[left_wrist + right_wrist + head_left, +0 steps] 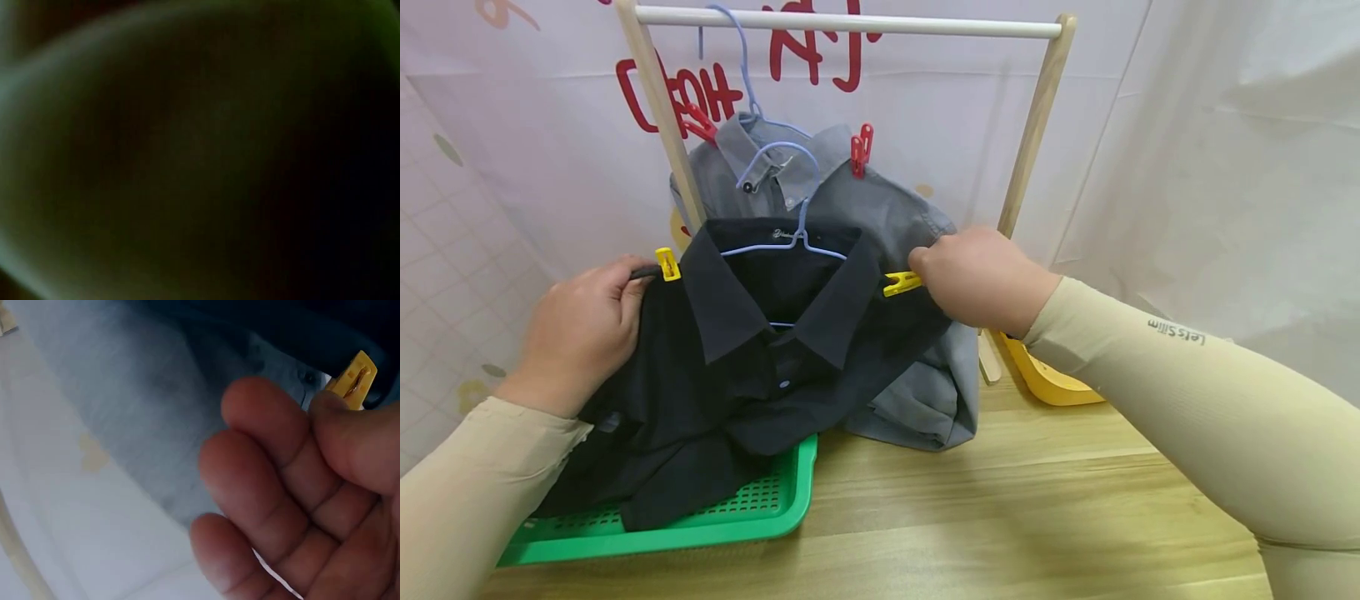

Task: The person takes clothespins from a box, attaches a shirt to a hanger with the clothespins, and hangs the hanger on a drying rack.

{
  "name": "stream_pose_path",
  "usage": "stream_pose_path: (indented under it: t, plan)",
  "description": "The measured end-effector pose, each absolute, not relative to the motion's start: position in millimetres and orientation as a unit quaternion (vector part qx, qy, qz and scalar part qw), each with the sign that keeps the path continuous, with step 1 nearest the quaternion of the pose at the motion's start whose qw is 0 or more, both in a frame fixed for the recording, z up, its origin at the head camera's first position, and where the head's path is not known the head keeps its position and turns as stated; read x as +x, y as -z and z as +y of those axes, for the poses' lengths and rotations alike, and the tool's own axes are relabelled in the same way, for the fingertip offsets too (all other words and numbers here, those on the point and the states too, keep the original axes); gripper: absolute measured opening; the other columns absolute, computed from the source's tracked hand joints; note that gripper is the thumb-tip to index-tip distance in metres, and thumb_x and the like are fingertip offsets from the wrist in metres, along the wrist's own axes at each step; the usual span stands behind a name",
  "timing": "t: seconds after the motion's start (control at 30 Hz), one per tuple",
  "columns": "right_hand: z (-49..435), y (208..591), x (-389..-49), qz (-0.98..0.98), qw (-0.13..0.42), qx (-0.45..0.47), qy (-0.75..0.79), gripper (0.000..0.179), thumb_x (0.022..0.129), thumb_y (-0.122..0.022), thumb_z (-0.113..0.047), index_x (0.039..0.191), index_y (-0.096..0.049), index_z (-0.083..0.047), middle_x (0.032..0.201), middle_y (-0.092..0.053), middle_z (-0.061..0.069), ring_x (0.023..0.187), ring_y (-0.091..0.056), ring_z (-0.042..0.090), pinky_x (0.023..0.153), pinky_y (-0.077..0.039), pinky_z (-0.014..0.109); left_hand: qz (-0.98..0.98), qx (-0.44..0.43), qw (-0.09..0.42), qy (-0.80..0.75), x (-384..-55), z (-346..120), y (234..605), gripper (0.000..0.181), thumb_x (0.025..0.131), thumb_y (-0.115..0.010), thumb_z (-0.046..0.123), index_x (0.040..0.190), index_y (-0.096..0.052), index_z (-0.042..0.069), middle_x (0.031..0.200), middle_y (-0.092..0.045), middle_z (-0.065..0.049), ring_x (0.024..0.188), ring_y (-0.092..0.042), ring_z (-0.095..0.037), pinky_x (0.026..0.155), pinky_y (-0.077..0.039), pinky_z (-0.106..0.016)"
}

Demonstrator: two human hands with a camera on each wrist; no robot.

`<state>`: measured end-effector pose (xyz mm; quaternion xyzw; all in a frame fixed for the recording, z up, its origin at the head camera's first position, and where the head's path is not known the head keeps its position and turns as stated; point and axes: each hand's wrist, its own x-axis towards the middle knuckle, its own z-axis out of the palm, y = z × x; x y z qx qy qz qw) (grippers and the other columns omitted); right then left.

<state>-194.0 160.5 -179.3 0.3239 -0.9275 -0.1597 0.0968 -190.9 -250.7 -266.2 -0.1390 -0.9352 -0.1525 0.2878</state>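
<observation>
A black collared shirt [752,367] hangs on a blue hanger [803,218], partly over a green basket. My left hand [587,325] pinches the shirt's left shoulder, beside a yellow clothespin [667,264] clipped there. At the other shoulder, my right hand [977,279] holds a second yellow clothespin [901,284] between thumb and fingers. That clothespin [356,381] shows past the thumb in the right wrist view; the other fingers are curled. The left wrist view is too dark and blurred to read.
Behind hangs a grey shirt [887,208] on another blue hanger [745,62], with red clothespins [860,152] at its shoulders. The rack's white rail [850,20] crosses above. The green basket [797,500] and a yellow container [1045,379] stand on the wooden table [1000,500].
</observation>
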Motion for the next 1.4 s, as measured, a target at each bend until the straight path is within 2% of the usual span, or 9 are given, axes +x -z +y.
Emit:
stream_pose_path:
  t: [0.2, 0.43, 0.7, 0.83, 0.93, 1.07, 1.4]
  plan:
    - [154, 181, -190, -0.926, 0.097, 0.327, 0.165, 0.004, 0.095, -0.066, -0.004, 0.092, -0.067, -0.007, 0.072, -0.068, 0.006, 0.057, -0.059, 0.023, 0.057, -0.059, 0.04, -0.931, -0.146, 0.299, 0.152, -190, -249, 267, 0.028, 0.111, -0.05, 0.018, 0.125, -0.066, 0.001, 0.112, -0.072, -0.031, 0.094, -0.068, -0.052, 0.079, -0.051, -0.07]
    - [153, 186, -188, -0.926, 0.114, 0.333, 0.134, 0.011, 0.093, -0.057, -0.002, 0.083, -0.058, -0.007, 0.062, -0.055, 0.003, 0.053, -0.053, 0.024, 0.048, -0.05, 0.04, -0.928, -0.148, 0.305, 0.154, -189, -249, 266, 0.027, 0.111, -0.05, 0.017, 0.123, -0.066, 0.0, 0.109, -0.072, -0.031, 0.09, -0.068, -0.052, 0.077, -0.05, -0.07]
    - [156, 189, -192, -0.949, 0.102, 0.298, 0.033, 0.011, 0.102, -0.059, -0.016, 0.094, -0.061, -0.008, 0.074, -0.061, 0.005, 0.067, -0.058, 0.028, 0.06, -0.054, 0.042, -0.929, -0.143, 0.302, 0.157, -189, -252, 265, 0.028, 0.111, -0.05, 0.018, 0.125, -0.067, 0.0, 0.12, -0.071, -0.032, 0.1, -0.068, -0.054, 0.082, -0.05, -0.071]
    - [158, 190, -195, -0.948, 0.104, 0.299, -0.033, 0.009, 0.104, -0.064, -0.016, 0.103, -0.065, -0.007, 0.087, -0.067, 0.007, 0.081, -0.062, 0.029, 0.075, -0.057, 0.043, -0.931, -0.135, 0.3, 0.156, -190, -254, 266, 0.03, 0.111, -0.05, 0.019, 0.127, -0.068, 0.001, 0.122, -0.07, -0.033, 0.1, -0.067, -0.056, 0.081, -0.05, -0.071]
    - [158, 190, -196, -0.945, 0.104, 0.306, -0.042, 0.009, 0.104, -0.065, -0.013, 0.101, -0.065, -0.005, 0.091, -0.068, 0.008, 0.087, -0.062, 0.029, 0.083, -0.056, 0.042, -0.932, -0.136, 0.303, 0.148, -190, -253, 265, 0.029, 0.111, -0.052, 0.02, 0.127, -0.068, 0.002, 0.12, -0.071, -0.033, 0.095, -0.068, -0.055, 0.077, -0.05, -0.072]
    - [155, 188, -193, -0.947, 0.1, 0.304, -0.023, 0.01, 0.103, -0.064, -0.011, 0.095, -0.065, -0.005, 0.087, -0.066, 0.008, 0.086, -0.061, 0.03, 0.082, -0.055, 0.041, -0.93, -0.143, 0.307, 0.144, -190, -251, 264, 0.027, 0.11, -0.054, 0.02, 0.126, -0.068, 0.003, 0.119, -0.072, -0.031, 0.093, -0.068, -0.055, 0.076, -0.051, -0.072]
    - [145, 186, -183, -0.942, 0.111, 0.313, 0.051, 0.009, 0.096, -0.06, 0.0, 0.09, -0.064, -0.003, 0.08, -0.063, 0.008, 0.083, -0.061, 0.031, 0.074, -0.056, 0.041, -0.921, -0.157, 0.323, 0.148, -186, -246, 262, 0.024, 0.11, -0.055, 0.018, 0.121, -0.069, 0.002, 0.115, -0.073, -0.031, 0.09, -0.069, -0.052, 0.073, -0.051, -0.072]
